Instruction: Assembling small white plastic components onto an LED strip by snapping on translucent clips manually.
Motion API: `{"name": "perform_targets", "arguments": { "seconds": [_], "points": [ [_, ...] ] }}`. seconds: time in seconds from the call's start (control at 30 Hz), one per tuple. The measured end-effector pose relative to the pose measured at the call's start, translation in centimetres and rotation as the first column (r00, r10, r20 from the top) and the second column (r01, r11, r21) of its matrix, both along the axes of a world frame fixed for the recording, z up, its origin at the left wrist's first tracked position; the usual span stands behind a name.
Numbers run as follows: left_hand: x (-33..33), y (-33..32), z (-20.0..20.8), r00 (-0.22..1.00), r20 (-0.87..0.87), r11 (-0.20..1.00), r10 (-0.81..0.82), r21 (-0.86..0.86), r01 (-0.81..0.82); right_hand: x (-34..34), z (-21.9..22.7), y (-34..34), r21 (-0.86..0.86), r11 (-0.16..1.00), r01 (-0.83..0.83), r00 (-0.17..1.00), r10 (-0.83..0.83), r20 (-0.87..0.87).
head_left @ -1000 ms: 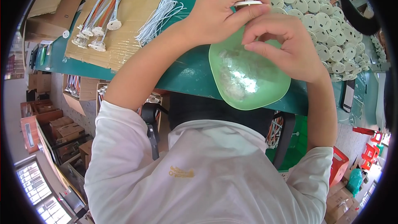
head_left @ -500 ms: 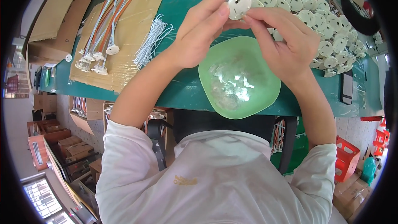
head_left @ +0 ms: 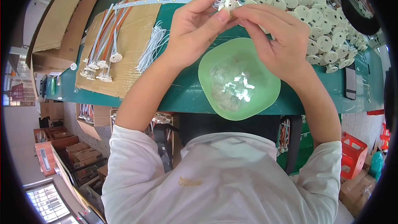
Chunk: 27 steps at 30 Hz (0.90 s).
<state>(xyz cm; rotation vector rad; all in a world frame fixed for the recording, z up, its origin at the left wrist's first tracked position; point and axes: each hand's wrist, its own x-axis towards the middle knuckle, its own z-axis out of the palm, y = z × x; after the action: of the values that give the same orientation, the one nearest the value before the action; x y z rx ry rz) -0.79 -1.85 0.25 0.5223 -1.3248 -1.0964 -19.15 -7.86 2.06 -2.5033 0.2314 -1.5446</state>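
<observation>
At the left, the left hand point(head_left: 186, 33), with fingers bent around the white round plastic disc point(head_left: 231, 1) and gripping it. Between both hands, that disc, raised above the smooth dark green bench point(head_left: 178, 95), just past the light green rounded plastic bowl point(head_left: 265, 91); turned almost edge-on, with its long axis near upright. To the right, the right hand point(head_left: 286, 37), with fingertips close together at the disc's lower right edge; cannot tell whether pinching or only touching. Left palm nearer to the disc than the right.

Across the bench, from the left: a flat brown cardboard sheet point(head_left: 130, 66), bearing a cluster of orange and white flat strips with white discs at their ends point(head_left: 116, 57); a white flexible strip dotted with small yellow squares point(head_left: 166, 1), running left from behind the left hand; a loose bundle of thin white wires point(head_left: 151, 47); the bowl, with clear shiny flakes point(head_left: 226, 99) inside; a broad heap of white round discs point(head_left: 302, 14); a dark rectangular phone point(head_left: 350, 83).

Around the bench, brown cardboard boxes point(head_left: 83, 155) at lower left, a red openwork plastic stool or crate point(head_left: 352, 153) at lower right.
</observation>
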Motion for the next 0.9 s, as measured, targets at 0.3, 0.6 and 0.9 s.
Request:
{"name": "perform_targets", "arguments": {
  "seconds": [0.3,0.6,0.9],
  "points": [
    [0.1,0.5,0.8,0.994,0.099,0.999,-0.037,0.025,0.034,-0.2,0.3,0.3,0.244,0.97,-0.002,1.0,-0.002,0.016],
    [0.3,0.3,0.1,0.968,0.237,0.997,0.077,-0.038,-0.07,0.0,-0.5,0.3,-0.032,0.996,0.085,0.996,-0.085,-0.017],
    [0.3,0.4,0.2,0.981,0.187,0.998,0.052,-0.054,-0.043,0.6,-0.8,0.7,0.116,0.99,0.086,0.995,-0.09,0.036]
  ]
}}
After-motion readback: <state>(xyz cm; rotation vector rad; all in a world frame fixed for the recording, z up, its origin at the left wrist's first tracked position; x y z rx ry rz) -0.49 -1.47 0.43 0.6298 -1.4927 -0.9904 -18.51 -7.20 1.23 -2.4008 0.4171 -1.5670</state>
